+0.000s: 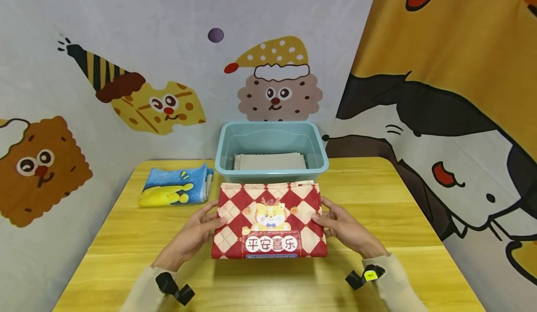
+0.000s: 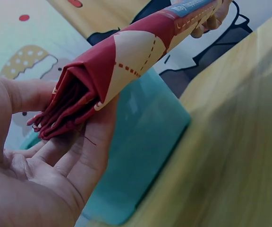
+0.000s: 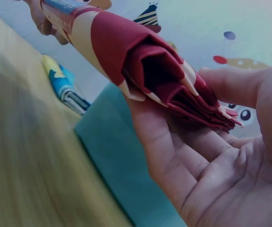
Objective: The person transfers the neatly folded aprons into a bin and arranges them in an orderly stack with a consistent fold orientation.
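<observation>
Cartoon-printed fabric (image 1: pixel 163 37) covers the wall behind everything, cheese guy in a party hat included, and a yellow wood-grain table (image 1: pixel 373 209) sits in front of it. Main thing going on: a folded red and cream checkered cloth (image 1: pixel 270 221) is held up off the table, on the near side of a light blue bin (image 1: pixel 228 153). Its long axis runs left to right, one end in each hand, with the printed face toward the head camera and the lettering right way up for the wearer.

Left hand (image 1: pixel 195 232) is only partly closed, pinching its end with the thumb on the printed side and fingers behind. Right hand (image 1: pixel 350 228) mirrors that on the other end.

Head view is the only one that shows the cat-like character, the full row of characters and the beige folded stuff (image 1: pixel 270 162) inside the bin. What it can't show is the ends: both wrist cams look right into those, layer on layer of red fabric with a dark hollow. Bonus, the right wrist cam catches the blue and yellow folded cloth (image 3: pixel 63 87) lying left of the bin, which the left one doesn't.
</observation>
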Motion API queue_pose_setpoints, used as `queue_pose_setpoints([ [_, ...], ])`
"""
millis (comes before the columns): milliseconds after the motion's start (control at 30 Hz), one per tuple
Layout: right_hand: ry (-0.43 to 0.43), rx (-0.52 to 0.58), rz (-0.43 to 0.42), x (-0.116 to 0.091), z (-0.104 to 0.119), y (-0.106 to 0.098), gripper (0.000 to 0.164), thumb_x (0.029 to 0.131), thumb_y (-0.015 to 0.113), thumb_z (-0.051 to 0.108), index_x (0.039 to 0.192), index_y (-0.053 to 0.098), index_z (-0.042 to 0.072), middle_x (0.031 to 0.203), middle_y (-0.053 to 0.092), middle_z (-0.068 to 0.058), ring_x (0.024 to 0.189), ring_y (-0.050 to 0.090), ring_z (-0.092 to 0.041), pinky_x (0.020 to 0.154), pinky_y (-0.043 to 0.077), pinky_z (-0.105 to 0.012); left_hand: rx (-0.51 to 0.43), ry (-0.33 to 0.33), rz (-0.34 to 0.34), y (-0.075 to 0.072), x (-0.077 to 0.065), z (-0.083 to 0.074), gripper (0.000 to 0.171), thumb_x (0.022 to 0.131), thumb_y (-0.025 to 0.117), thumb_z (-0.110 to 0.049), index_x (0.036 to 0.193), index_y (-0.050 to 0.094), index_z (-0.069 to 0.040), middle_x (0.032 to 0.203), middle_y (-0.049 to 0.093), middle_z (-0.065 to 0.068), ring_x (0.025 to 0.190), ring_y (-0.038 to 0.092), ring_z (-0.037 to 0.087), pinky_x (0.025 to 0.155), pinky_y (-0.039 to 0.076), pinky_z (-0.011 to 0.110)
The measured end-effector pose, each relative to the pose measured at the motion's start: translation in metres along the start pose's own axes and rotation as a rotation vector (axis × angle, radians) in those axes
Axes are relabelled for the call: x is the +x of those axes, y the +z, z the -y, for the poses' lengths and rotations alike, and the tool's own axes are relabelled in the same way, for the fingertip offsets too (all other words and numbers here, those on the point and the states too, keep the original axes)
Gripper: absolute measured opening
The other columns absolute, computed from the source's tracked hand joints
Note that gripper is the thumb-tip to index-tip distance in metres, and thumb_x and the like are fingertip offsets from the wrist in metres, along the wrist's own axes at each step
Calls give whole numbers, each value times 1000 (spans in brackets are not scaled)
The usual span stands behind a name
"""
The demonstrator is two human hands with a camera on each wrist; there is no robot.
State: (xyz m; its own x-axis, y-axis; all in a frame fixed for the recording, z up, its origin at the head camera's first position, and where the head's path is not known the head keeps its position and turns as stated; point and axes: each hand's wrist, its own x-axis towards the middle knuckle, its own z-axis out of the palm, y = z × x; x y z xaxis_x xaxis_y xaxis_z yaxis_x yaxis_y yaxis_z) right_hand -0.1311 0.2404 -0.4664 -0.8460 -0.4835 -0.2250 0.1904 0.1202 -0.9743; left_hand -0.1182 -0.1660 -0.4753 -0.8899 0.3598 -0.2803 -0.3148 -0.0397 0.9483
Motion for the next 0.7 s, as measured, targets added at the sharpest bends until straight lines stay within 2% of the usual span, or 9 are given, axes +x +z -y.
queue_pose_setpoints([
  [233, -29, 11, -29, -1, 17, -3, 74, 104, 60, 21, 163, 17, 5, 123, 68, -9, 102, 74, -20, 82, 63, -35, 4, 33, -14, 3, 4, -16, 70, 101, 64, -19, 158, 25, -7, 134, 62, 12, 106, 70, 20, 87, 61, 36],
  [533, -59, 44, -86, 10, 37, -10, 72, 106, 58, 24, 163, 19, 6, 136, 62, -14, 108, 72, -18, 85, 63, -35, 30, 30, -109, 7, 15, -43, 71, 102, 64, -24, 160, 26, -10, 148, 52, 22, 106, 70, 18, 86, 62, 32],
  [700, -83, 36, -114, 20, 49, -12, 70, 106, 59, 28, 162, 22, 8, 137, 59, -17, 108, 72, -19, 86, 63, -36, 44, 44, -142, 5, 22, -58, 72, 101, 65, -28, 159, 27, -10, 142, 57, 19, 104, 70, 16, 86, 61, 31],
])
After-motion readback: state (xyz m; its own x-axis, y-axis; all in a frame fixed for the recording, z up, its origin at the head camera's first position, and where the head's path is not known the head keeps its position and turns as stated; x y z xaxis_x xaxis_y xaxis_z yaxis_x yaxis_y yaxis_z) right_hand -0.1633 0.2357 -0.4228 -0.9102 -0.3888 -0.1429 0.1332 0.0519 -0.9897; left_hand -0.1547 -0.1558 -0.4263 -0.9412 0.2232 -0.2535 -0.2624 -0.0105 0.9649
